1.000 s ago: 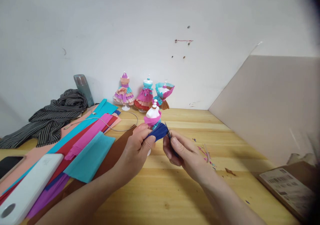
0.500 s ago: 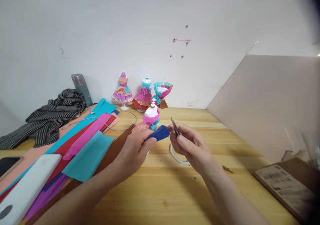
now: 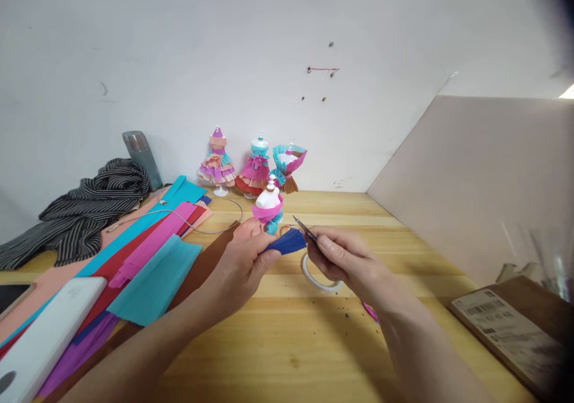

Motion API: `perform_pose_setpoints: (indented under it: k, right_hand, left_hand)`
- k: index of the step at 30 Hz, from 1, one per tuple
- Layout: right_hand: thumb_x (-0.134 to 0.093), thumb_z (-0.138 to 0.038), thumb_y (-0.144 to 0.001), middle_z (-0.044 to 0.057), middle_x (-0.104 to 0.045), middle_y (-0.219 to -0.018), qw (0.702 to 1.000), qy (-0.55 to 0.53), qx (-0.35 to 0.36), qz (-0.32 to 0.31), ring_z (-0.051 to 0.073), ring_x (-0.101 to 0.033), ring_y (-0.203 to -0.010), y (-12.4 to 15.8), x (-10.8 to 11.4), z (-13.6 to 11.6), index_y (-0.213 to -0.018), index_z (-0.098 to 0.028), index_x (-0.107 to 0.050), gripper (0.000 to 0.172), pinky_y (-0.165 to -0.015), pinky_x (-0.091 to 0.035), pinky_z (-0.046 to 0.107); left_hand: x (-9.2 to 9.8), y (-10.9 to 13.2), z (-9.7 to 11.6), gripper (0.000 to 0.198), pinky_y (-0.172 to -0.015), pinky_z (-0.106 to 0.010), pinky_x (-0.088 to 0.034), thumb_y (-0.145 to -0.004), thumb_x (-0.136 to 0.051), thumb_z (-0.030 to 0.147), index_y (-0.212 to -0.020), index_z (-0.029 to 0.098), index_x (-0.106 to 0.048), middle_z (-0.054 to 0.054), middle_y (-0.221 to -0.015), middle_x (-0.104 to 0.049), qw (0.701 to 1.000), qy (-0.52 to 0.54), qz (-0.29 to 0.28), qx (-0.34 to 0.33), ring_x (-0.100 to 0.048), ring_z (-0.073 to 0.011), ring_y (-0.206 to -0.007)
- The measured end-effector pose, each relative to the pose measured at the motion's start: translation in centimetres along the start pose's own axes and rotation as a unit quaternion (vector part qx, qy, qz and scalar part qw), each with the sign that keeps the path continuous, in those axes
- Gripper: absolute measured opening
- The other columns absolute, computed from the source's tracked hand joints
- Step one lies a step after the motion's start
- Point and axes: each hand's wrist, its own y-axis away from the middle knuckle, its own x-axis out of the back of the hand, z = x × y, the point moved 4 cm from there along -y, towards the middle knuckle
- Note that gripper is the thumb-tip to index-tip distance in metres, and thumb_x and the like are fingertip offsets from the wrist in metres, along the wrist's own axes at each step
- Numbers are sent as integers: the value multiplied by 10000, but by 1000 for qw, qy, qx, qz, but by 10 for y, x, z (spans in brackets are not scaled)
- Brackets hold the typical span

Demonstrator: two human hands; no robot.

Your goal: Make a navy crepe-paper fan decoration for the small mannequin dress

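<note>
The left hand (image 3: 242, 268) pinches a folded dark-blue crepe-paper piece (image 3: 287, 243) between thumb and fingers, holding it just above the middle of the wooden bench (image 3: 287, 343). The right hand (image 3: 347, 262) is closed around small pointed metal scissors (image 3: 305, 229) — blades just beside the paper's right end. A white tape ring (image 3: 309, 276) lies beneath. A small white mannequin with a pink band (image 3: 268, 202) stands just behind — coloured paper strips (image 3: 152, 271) spread towards the left edge.
</note>
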Motion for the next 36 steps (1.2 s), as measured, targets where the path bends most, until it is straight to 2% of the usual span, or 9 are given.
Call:
perform_pose_setpoints:
  k: [7, 16, 29, 36]
  right_hand:
    - [-482, -577, -927, -34, -387, -615, 995, 100, 18, 13, 102, -307, -522, 3, 8, -6, -948, -148, -651, 462, -459, -236, 243]
    - [-435, -512, -972, -32, -380, -641, 977, 205, 53, 6, 109, -349, -572, 8, 8, -16, -952, -154, -666, 427, -507, -298, 237]
    - [-423, -501, -976, -32, -391, -635, 970, 235, 63, -8, 113, -368, -567, 6, 10, -21, -943, -152, -659, 423, -521, -306, 243]
    - [-418, -396, -983, 8, -566, -719, 952, 292, 82, 28, 141, -489, -633, 8, 8, -29, -954, -164, -635, 319, -575, -363, 255]
  left_hand:
    - [1, 1, -4, 366, -695, -317, -377, -978, -385, 372, -875, 156, -662, -50, -775, -604, 998, 43, -19, 29, -511, -201, -763]
    - [3, 0, -5, 351, -709, -312, -391, -993, -379, 367, -924, 170, -660, -49, -824, -657, 999, 35, -23, 17, -541, -194, -770]
    - [4, 0, -6, 340, -709, -306, -388, -984, -395, 366, -880, 173, -654, -45, -815, -646, 999, 30, -25, 9, -546, -196, -780]
    - [6, -2, -10, 323, -692, -284, -385, -970, -426, 375, -804, 176, -619, -20, -799, -606, 998, 48, 7, 36, -521, -167, -755]
